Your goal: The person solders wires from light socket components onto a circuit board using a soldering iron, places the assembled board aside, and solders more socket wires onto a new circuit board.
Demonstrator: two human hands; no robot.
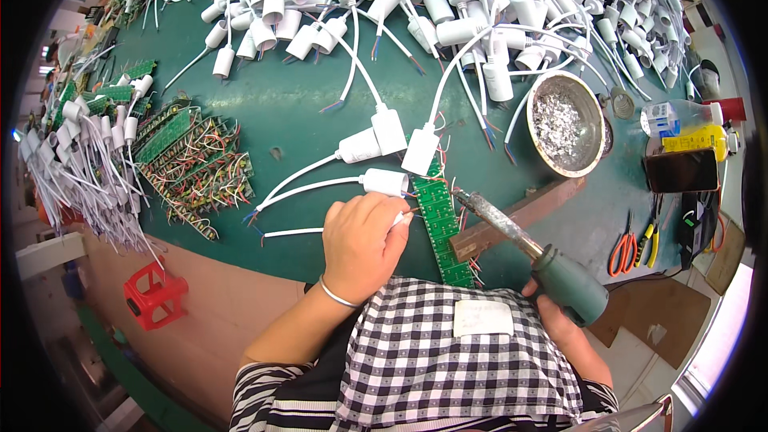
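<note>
My left hand (360, 244) pinches a white cable (298, 232) between thumb and fingers, its thin wire ends close to a green circuit board strip (438, 220). In my right hand (554, 318) is a soldering iron (570, 284) with a dark green handle. Its metal shaft crosses above a brown bar (520, 220), and the tip sits near the board's right edge. A white lamp holder (386, 182) lies just beyond my left fingers, and two more white holders rest on the table past it. Thin red and white wires stick out along the board.
White lamp holders with cables (460, 28) are heaped along the far side. Circuit boards with wires (196, 168) and bundled white cables (80, 160) lie left. A bowl (598, 132) of pale flakes, a dark phone (682, 170), orange-handled pliers (622, 252) and yellow-handled cutters (654, 244) are right.
</note>
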